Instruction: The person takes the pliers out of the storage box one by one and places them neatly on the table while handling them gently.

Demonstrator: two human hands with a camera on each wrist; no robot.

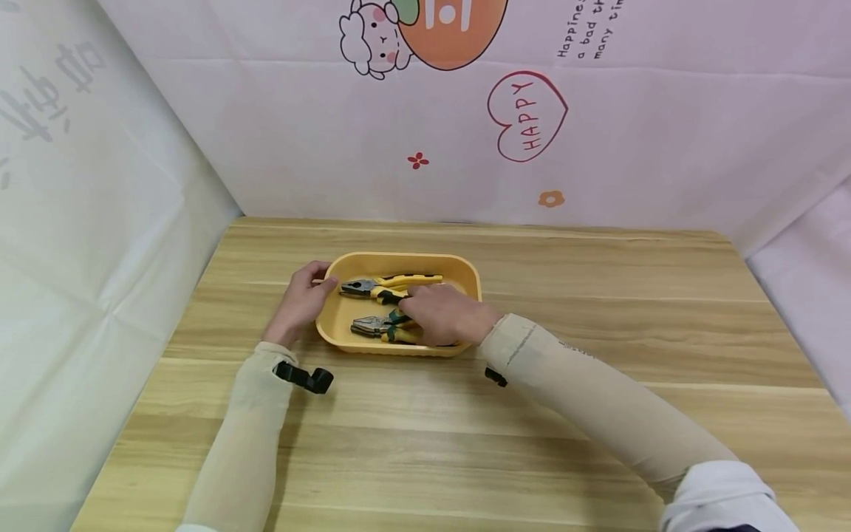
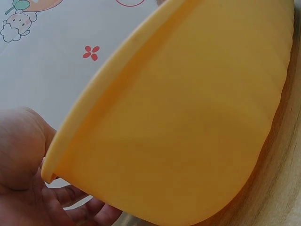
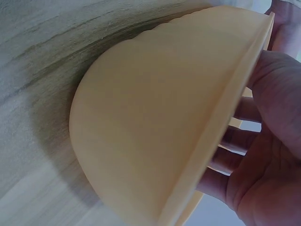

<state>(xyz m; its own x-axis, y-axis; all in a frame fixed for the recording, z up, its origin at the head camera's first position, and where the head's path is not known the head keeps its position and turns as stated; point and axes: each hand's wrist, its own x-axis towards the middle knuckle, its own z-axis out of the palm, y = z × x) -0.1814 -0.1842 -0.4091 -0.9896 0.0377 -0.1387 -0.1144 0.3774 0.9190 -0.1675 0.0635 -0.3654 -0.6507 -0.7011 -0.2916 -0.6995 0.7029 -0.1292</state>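
A yellow plastic tray (image 1: 405, 260) with rounded corners stands on the table. Inside lie two pairs of combination pliers: one with yellow and black handles (image 1: 412, 279) at the back, the other pair of pliers (image 1: 374, 325) with green and yellow handles nearer the front. My left hand (image 1: 306, 299) grips the tray's left end, thumb at the rim and fingers around the outside (image 2: 66, 200). Over the right-hand rim reaches my right hand (image 1: 442, 314), down across the pliers' handles. Its fingers (image 3: 229, 160) pass behind the tray wall; their tips are hidden, so I cannot tell what they hold.
The wood-grain table (image 1: 425, 443) carries the tray toward its back edge. Behind it hangs a white printed cloth (image 1: 319, 148), and another white cloth (image 1: 86, 244) borders the left side. Small black mounts (image 1: 312, 378) are strapped at the wrists.
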